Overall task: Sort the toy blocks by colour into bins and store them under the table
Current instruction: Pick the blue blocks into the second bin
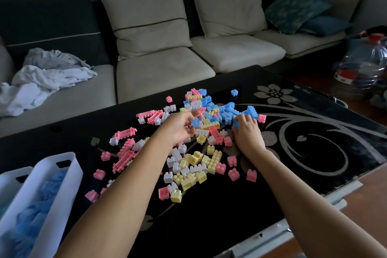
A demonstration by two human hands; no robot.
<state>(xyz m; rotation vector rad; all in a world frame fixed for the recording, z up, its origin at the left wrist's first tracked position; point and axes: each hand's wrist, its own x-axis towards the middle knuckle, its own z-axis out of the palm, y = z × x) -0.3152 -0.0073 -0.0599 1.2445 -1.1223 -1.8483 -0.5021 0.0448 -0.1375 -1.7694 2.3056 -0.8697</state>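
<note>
Over the middle of the pile, my left hand (178,130) pinches a blue block (195,123) at the fingertips. Can't tell if the curled fingers hide anything more. My right hand (248,135) is curled around a second blue block (236,124), mostly buried under my knuckles. Both forearms cover a chunk of the toy blocks (194,163), studded pastel plastic in pink, yellow, white and blue, scattered on the glossy black glass table (314,153) with grey flower swirls. Off left, a white plastic bin (74,168) holds a blurry blue heap, and another bin (13,174) is cut off by the edge.
</note>
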